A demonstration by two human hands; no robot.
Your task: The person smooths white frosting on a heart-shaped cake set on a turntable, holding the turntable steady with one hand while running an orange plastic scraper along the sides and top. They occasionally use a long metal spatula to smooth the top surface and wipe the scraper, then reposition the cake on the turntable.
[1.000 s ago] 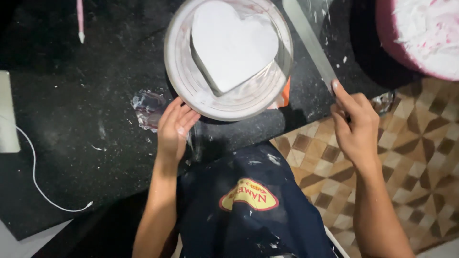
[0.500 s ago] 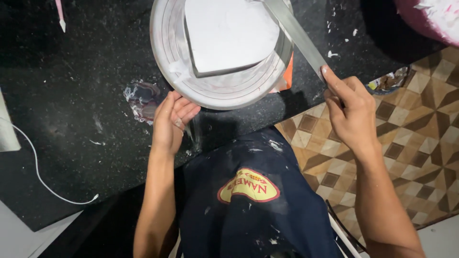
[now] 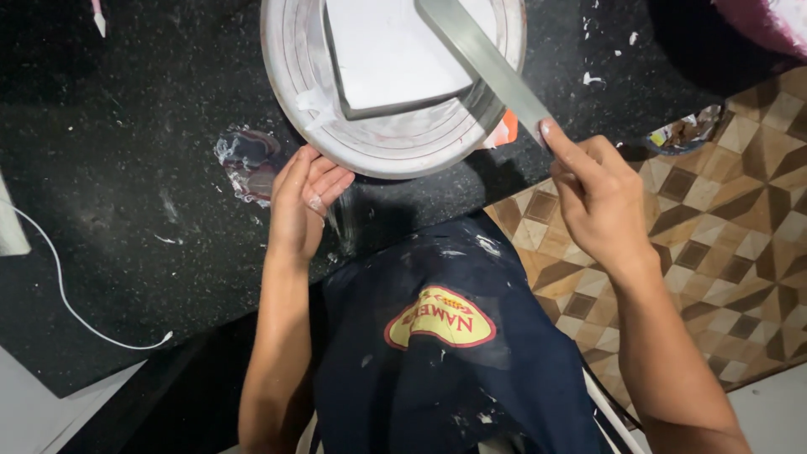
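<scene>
Up top, cake [image 3: 395, 50] cut off.

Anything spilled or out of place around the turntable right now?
Yes. White icing flecks are spattered on the black counter beyond the turntable, and a crumpled clear wrapper lies beside the left hand. The apron is smeared too.

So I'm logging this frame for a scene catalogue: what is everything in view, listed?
Cake: one, white, on the turntable, top centre.
Turntable: one, pale grey, on the black counter.
Long scraper: one, grey metal, slanting over the cake.
Crumpled wrap: one, clear, left of the turntable.
Cable: one, white, far left.
Pink bowl: one, top right corner.
Apron: one, dark blue.
Left hand: at the turntable's rim.
Right hand: gripping the scraper.
</scene>
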